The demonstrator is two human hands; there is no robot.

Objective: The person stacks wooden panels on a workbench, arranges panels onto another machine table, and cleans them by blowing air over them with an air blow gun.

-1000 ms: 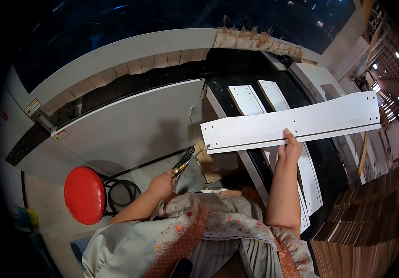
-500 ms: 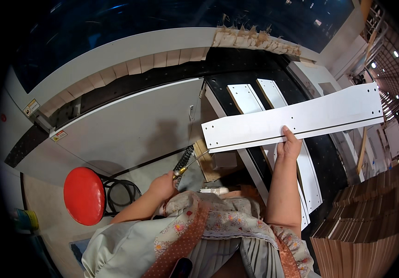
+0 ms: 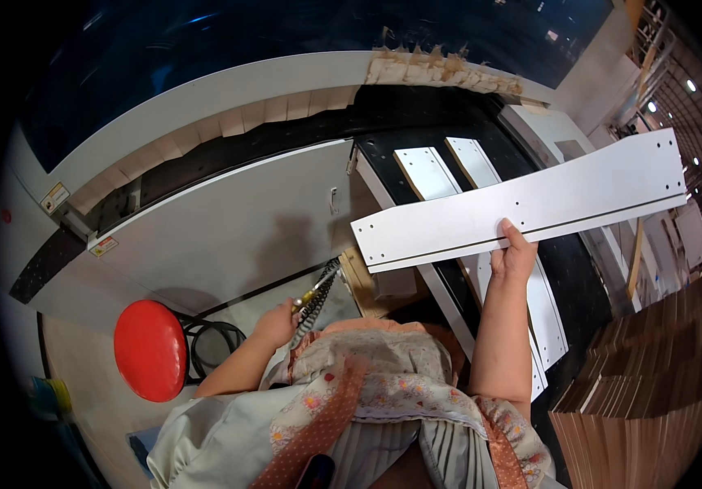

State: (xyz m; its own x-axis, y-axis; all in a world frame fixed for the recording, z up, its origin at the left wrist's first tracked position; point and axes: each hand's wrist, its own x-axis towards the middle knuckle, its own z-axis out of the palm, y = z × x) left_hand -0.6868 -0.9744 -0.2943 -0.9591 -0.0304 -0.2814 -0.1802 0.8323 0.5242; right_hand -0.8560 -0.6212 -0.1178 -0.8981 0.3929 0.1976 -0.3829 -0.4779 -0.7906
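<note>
My right hand [image 3: 514, 259] grips a long white panel [image 3: 441, 222] by its lower edge, thumb on top. The panel has small drilled holes, a dark groove along its near side and a curved far edge. It is held tilted, its right end higher in the picture, above the black work table [image 3: 567, 281]. In my left hand [image 3: 276, 326] is an air blow gun [image 3: 304, 300], fingers closed round it. Its thin nozzle points up and right, short of the panel's left end. A black coiled hose [image 3: 318, 297] hangs beside it.
More white drilled panels [image 3: 428, 173] lie on the black table, partly under the held one. A red round stool [image 3: 150, 350] stands at left. Stacked brown boards [image 3: 644, 391] rise at lower right. A grey machine cabinet [image 3: 237, 212] spans the far side.
My left hand has drawn the blow gun slightly left, and its nozzle has moved away from the panel's left end. The panel's right end has shifted up and right.
</note>
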